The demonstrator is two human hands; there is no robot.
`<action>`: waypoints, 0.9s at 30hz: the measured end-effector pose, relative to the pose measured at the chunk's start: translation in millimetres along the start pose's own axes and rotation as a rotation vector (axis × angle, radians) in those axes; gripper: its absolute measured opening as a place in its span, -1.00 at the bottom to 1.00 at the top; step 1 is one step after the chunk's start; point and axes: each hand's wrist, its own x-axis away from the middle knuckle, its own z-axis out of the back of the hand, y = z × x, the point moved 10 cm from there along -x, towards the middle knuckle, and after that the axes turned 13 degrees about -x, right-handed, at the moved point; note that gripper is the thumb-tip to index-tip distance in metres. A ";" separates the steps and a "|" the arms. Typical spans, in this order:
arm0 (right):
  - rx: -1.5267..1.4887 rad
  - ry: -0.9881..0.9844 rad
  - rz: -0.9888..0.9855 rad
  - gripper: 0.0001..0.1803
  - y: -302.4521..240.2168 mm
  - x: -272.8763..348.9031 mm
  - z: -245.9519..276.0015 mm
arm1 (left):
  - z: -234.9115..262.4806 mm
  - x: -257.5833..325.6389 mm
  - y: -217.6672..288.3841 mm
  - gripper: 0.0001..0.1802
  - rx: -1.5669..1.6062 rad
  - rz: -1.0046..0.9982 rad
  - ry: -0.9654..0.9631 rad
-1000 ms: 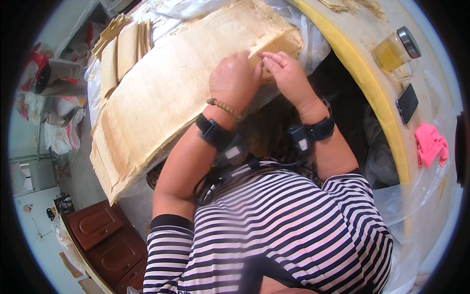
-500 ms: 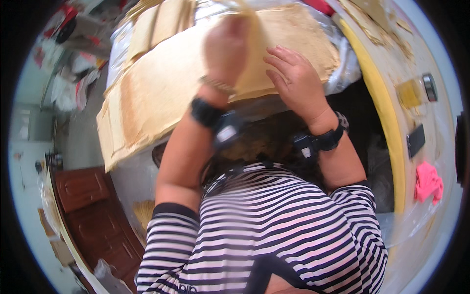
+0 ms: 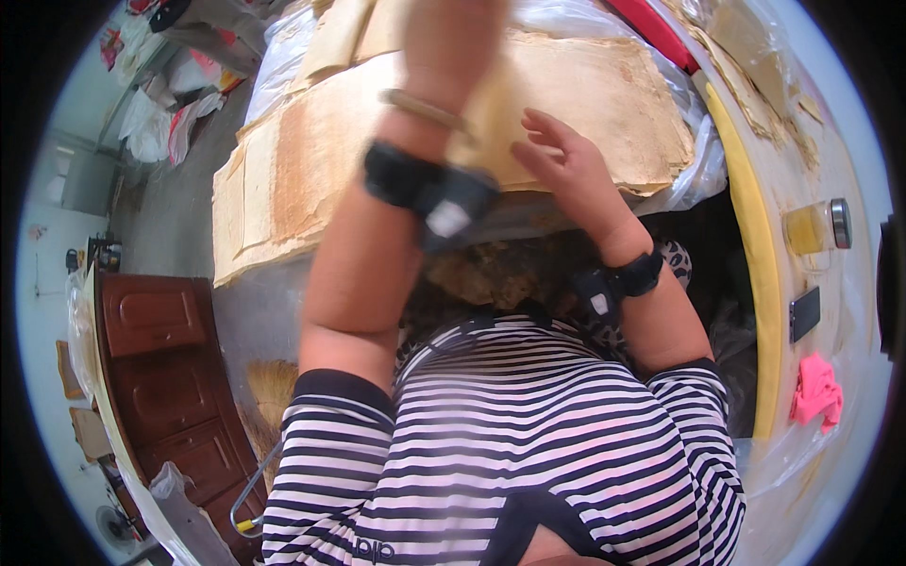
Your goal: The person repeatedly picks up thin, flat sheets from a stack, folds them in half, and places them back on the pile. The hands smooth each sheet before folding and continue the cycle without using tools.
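Note:
My left hand (image 3: 455, 47) is raised at the top of the view, over the far part of a stack of thin tan sheets (image 3: 359, 132). Motion smears its fingers, so their grip does not show. Beside it a blurred yellowish sheet or strip (image 3: 497, 113) stretches down toward the stack's near edge; whether the hand holds it is unclear. My right hand (image 3: 574, 179) hovers above the right part of the stack, fingers apart, with nothing visible in it. Broad tan sheets with ragged edges make up the stack, which has a browner band on its left part.
Folded tan sheets (image 3: 335, 42) lie behind the stack, over clear plastic (image 3: 703, 179). On the right-hand table, edged in yellow (image 3: 746, 226), are a lidded glass jar (image 3: 807, 229), a phone (image 3: 805, 314) and a pink cloth (image 3: 817, 391). A dark red wooden cabinet (image 3: 156, 316) stands at left.
My left hand has moved farther up and away, and is still blurred. My right hand stays near the same place with its fingers apart. The whole view has shifted slightly.

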 end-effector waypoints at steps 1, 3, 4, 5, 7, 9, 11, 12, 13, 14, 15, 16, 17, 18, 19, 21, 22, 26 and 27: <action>-0.285 -0.016 -0.125 -0.44 9.8 3.8 -4.7 | -1.4 21.5 43.0 -0.81 -0.038 -0.216 0.065; -0.789 0.077 -0.317 -0.52 27.8 11.8 -4.1 | -7.2 67.8 91.9 -0.78 0.165 -0.403 0.075; -0.831 0.096 -0.244 -0.52 23.7 10.1 3.7 | 0.8 92.8 103.2 -0.74 0.327 -0.451 0.121; -0.863 0.181 -0.200 -0.52 24.8 15.3 16.9 | -8.8 111.5 106.8 -0.75 0.368 -0.463 -0.022; -0.952 0.342 -0.560 -0.56 65.1 20.6 23.7 | -8.8 143.4 109.7 -0.75 0.431 -0.528 -0.109; -0.917 0.314 -0.685 -0.56 75.6 14.6 24.0 | -7.9 166.0 104.8 -0.74 0.412 -0.577 -0.169; -0.719 0.353 -0.614 -0.53 69.4 0.8 38.5 | -20.5 175.7 81.8 -0.68 0.156 -0.482 -0.281; -0.633 0.347 -0.520 -0.51 57.1 -11.1 44.8 | -35.8 182.3 66.1 -0.65 -0.018 -0.428 -0.426; -0.555 0.276 -0.402 -0.51 37.6 -28.1 45.9 | -39.8 180.5 42.4 -0.60 -0.052 -0.261 -0.463; -0.514 0.265 -0.256 -0.49 15.5 -41.9 46.2 | -50.0 184.9 15.5 -0.56 -0.121 -0.088 -0.578; -0.431 0.219 -0.204 -0.49 -3.0 -54.9 45.0 | -57.4 191.2 -11.9 -0.52 -0.181 0.076 -0.687; -0.375 0.138 -0.104 -0.49 -28.0 -69.3 39.0 | -36.8 177.1 -11.5 -0.42 -0.249 -0.046 -0.438; -0.307 0.115 0.011 -0.50 -53.6 -80.2 33.4 | -33.7 178.0 -16.5 -0.42 -0.242 -0.060 -0.404; -0.239 0.091 0.128 -0.50 -79.5 -89.9 24.2 | -35.6 179.4 -25.2 -0.42 -0.234 -0.048 -0.425; -0.251 0.081 0.177 -0.50 -99.6 -101.1 15.4 | -35.1 180.2 -28.0 -0.41 -0.259 -0.072 -0.404; -0.357 0.033 0.153 -0.60 -129.0 -129.7 -14.0 | -32.6 177.7 -30.2 -0.37 -0.310 -0.148 -0.338; -0.298 0.032 0.205 -0.56 -149.9 -138.4 -23.6 | -35.1 176.0 -41.7 -0.35 -0.234 -0.070 -0.368; -0.376 -0.022 0.304 -0.50 -204.6 -141.8 -47.3 | -20.1 155.7 -94.1 -0.28 0.233 0.226 -0.212; -0.318 -0.055 0.402 -0.50 -219.5 -134.1 -49.6 | -30.0 160.1 -120.0 -0.26 0.530 0.477 -0.256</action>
